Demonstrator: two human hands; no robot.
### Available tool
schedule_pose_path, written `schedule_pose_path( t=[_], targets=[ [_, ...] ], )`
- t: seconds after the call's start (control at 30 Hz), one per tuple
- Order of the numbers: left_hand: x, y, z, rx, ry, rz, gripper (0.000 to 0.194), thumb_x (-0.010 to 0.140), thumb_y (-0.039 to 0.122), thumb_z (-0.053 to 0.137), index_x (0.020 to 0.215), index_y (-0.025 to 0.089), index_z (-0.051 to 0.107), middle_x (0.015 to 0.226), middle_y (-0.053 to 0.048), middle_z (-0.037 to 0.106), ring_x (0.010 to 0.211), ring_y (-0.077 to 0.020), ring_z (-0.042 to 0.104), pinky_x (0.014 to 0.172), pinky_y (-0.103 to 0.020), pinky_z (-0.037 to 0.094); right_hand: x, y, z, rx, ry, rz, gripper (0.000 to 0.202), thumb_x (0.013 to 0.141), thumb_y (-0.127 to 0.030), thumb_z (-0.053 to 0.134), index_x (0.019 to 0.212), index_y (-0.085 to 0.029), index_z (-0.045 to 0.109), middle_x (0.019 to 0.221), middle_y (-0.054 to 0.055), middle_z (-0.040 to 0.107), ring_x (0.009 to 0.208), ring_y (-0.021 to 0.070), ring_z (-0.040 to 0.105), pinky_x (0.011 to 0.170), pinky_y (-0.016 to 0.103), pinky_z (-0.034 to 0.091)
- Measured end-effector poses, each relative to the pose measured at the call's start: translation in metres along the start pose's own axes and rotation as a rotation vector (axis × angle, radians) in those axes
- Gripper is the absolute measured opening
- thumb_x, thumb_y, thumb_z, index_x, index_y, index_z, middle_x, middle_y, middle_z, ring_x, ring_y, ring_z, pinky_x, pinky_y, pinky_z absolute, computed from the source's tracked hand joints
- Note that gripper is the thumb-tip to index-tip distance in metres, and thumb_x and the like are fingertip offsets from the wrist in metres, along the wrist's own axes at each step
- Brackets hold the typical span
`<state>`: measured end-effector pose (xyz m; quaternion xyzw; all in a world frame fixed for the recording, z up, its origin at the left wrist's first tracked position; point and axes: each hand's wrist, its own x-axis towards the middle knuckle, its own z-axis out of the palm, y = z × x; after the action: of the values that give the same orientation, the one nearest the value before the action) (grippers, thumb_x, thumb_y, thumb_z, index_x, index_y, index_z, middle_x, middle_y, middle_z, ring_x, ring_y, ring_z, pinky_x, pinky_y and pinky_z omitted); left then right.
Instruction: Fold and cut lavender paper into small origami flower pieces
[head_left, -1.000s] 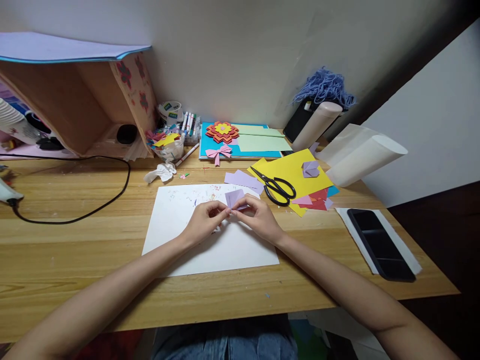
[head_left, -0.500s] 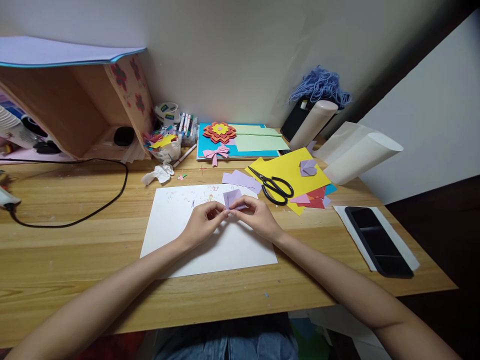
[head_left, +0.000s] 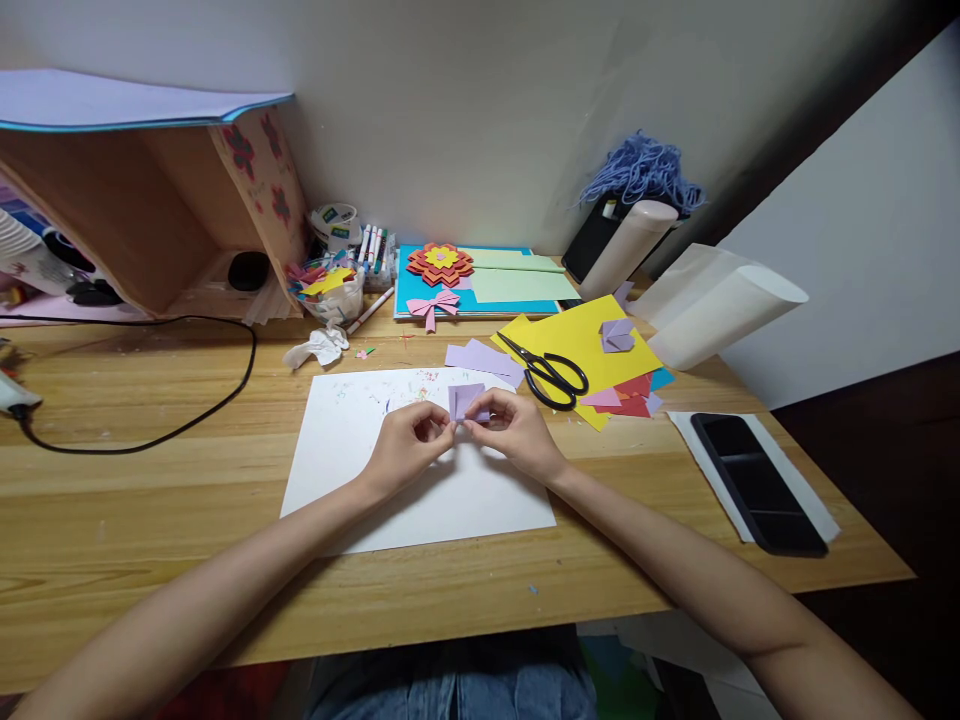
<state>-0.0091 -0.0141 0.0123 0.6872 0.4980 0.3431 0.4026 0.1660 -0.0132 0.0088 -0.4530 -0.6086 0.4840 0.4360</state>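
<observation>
Between my fingertips is a small piece of purple paper [head_left: 468,399] with creases, held just over a white sheet [head_left: 360,510] with coloured specks along its far part. My left hand [head_left: 409,445] pinches the paper's near left corner between thumb and fingers. On the other side, my right hand [head_left: 514,432] grips its right part, the index finger lying over the front. Fingers cover the paper's lower edge. Purple paper strips [head_left: 484,362] lie just beyond the white sheet. Black-handled scissors [head_left: 551,375] rest to the right, partly on yellow paper [head_left: 581,340].
A folded purple piece [head_left: 617,336] sits on the yellow paper, with red scraps [head_left: 630,398] near it. At the back lies a blue card [head_left: 416,305] with a paper flower and pink bow. A phone [head_left: 757,485] is at right, a black cable [head_left: 172,430] at left.
The purple paper has turned slightly and stands a little more squarely facing me. Both hands stay in nearly the same place, with small finger shifts.
</observation>
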Motion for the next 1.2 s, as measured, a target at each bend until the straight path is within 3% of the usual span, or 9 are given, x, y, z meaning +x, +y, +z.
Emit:
schedule_pose_path(
  t=[0.33, 0.5, 0.67, 0.97, 1.2],
  targets=[
    [0.001, -0.003, 0.001, -0.072, 0.013, -0.065, 0.021, 0.078, 0.035, 0.058, 0.072, 0.015, 0.058, 0.050, 0.003, 0.052, 0.045, -0.0084, 0.045, 0.044, -0.019, 0.034, 0.003, 0.005, -0.007, 0.109, -0.025, 0.094, 0.026, 0.072, -0.033, 0.069, 0.090, -0.017, 0.061, 0.085, 0.005, 0.066, 0.074, 0.0161, 0.066, 0.060, 0.026, 0.054],
    [0.001, -0.002, 0.000, -0.067, 0.029, -0.044, 0.018, 0.077, 0.032, 0.059, 0.071, 0.015, 0.058, 0.052, 0.003, 0.052, 0.046, -0.0078, 0.044, 0.044, -0.019, 0.033, 0.003, 0.005, -0.005, 0.049, 0.027, 0.052, 0.027, 0.066, -0.029, 0.073, 0.087, -0.018, 0.060, 0.088, 0.005, 0.065, 0.073, 0.0134, 0.063, 0.058, 0.023, 0.052],
    [0.002, -0.001, 0.000, -0.069, 0.044, -0.042, 0.018, 0.076, 0.032, 0.060, 0.069, 0.015, 0.057, 0.051, 0.004, 0.050, 0.045, -0.0076, 0.043, 0.044, -0.019, 0.032, 0.002, 0.004, -0.006, 0.086, 0.010, 0.073, 0.029, 0.070, -0.027, 0.070, 0.093, -0.019, 0.055, 0.069, -0.002, 0.063, 0.059, 0.0112, 0.062, 0.051, 0.021, 0.048],
    [0.003, -0.005, 0.000, -0.085, 0.061, -0.079, 0.021, 0.080, 0.035, 0.056, 0.076, 0.014, 0.058, 0.052, 0.003, 0.052, 0.046, -0.0085, 0.044, 0.045, -0.019, 0.032, 0.009, 0.002, -0.014, 0.221, -0.117, 0.078, 0.046, 0.080, -0.032, 0.062, 0.119, -0.022, 0.040, 0.081, 0.004, 0.072, 0.082, 0.0187, 0.070, 0.070, 0.030, 0.056],
    [0.003, -0.008, -0.001, -0.028, 0.065, -0.033, 0.022, 0.083, 0.035, 0.053, 0.078, 0.015, 0.058, 0.064, 0.000, 0.057, 0.053, -0.0102, 0.048, 0.051, -0.021, 0.036, 0.009, 0.003, -0.016, 0.216, -0.151, 0.082, 0.062, 0.081, -0.034, 0.061, 0.133, -0.021, 0.029, 0.082, 0.004, 0.072, 0.081, 0.0207, 0.070, 0.071, 0.034, 0.057]
  ],
)
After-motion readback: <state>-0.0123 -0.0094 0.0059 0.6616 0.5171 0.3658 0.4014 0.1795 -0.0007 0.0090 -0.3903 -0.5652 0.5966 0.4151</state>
